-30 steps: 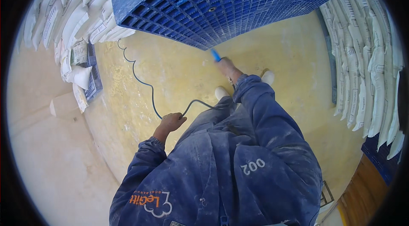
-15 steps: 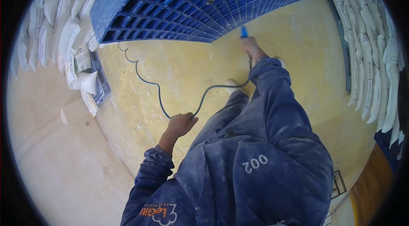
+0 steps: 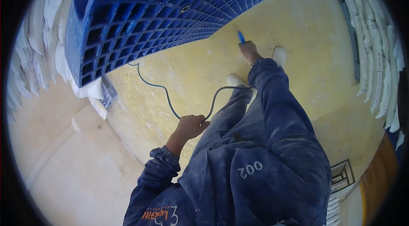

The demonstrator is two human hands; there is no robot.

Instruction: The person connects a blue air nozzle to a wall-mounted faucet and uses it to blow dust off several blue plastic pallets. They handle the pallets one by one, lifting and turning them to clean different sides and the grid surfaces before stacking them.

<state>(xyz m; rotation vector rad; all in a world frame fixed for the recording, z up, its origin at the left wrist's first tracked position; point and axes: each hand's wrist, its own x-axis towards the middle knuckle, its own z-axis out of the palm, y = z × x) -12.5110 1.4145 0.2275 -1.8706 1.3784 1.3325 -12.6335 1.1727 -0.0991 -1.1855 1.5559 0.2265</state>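
My right hand (image 3: 249, 51) is closed round a blue blow gun (image 3: 241, 37), its thin nozzle pointing forward and slightly left toward the pallet. A thin dark hose (image 3: 218, 92) runs back from beside my right wrist, dips to my left hand, then winds away under the pallet's lower edge. My left hand (image 3: 191, 126) grips this hose in front of my left thigh. Ahead, a large blue plastic pallet (image 3: 181, 21) stands on its edge with its gridded face toward me. The blow gun is apart from it. My fingers on the grip are partly hidden.
Stacks of filled white sacks rise at left (image 3: 51, 51) and right (image 3: 367, 30). Both white shoes (image 3: 279, 55) are on the yellowish floor (image 3: 311, 81). A dark metal frame (image 3: 342, 175) and a brown wooden surface (image 3: 380, 175) lie at the lower right.
The view has shifted, and the pallet now reaches further left and lower. My right hand and blow gun have moved slightly left and down, my left hand slightly right with the hose.
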